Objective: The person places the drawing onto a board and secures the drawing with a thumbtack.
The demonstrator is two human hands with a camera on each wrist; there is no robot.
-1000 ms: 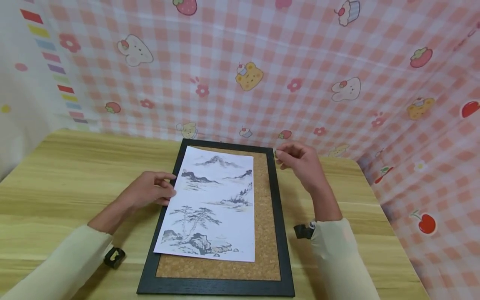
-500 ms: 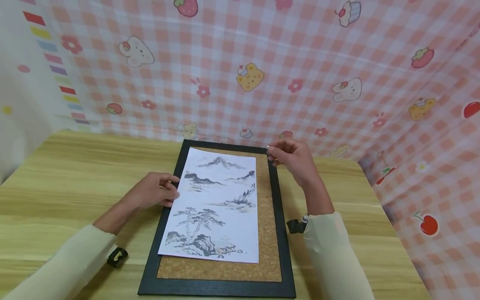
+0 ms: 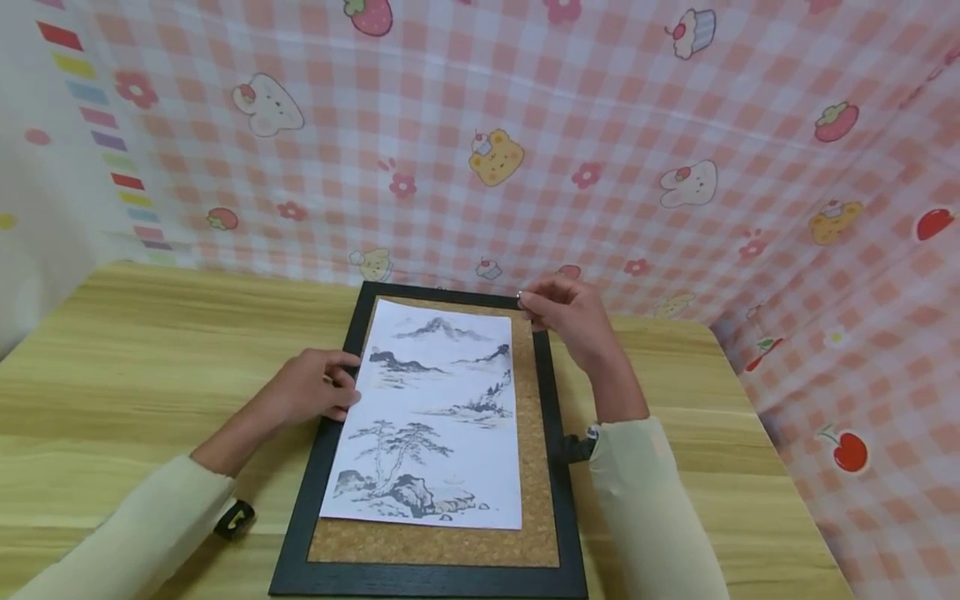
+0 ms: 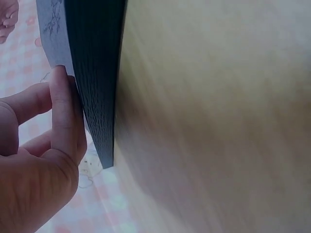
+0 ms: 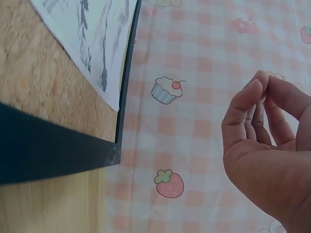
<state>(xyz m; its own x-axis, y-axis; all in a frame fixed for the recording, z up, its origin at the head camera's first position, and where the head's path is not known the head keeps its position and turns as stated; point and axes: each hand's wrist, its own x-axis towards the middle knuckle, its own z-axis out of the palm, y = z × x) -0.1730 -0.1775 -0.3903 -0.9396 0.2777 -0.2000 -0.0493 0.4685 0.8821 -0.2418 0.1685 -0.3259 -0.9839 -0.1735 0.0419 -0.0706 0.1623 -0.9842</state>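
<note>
A sheet of paper (image 3: 427, 392) printed with an ink landscape of mountains and pine trees lies on a cork board (image 3: 536, 467) with a black frame (image 3: 427, 577). At the paper's left edge, my left hand (image 3: 315, 385) rests across the frame's side bar, its thumb touching the sheet. The left wrist view shows those fingers (image 4: 60, 107) against the edge. My right hand (image 3: 566, 317) is raised over the board's upper right corner, pinching a small silvery pin (image 3: 521, 295) between thumb and forefinger. In the right wrist view its fingertips come together, mostly hiding the pin.
The board lies on a light wood-grain table (image 3: 150, 375). Behind and to the right hangs a pink checked cloth (image 3: 450, 100) with cartoon prints. Black wrist mounts (image 3: 236, 518) sit at both sleeves.
The right hand has moved left with the pin, from beside the frame to over the board's upper right corner. The paper has slid slightly right on the board, with the left hand following.
</note>
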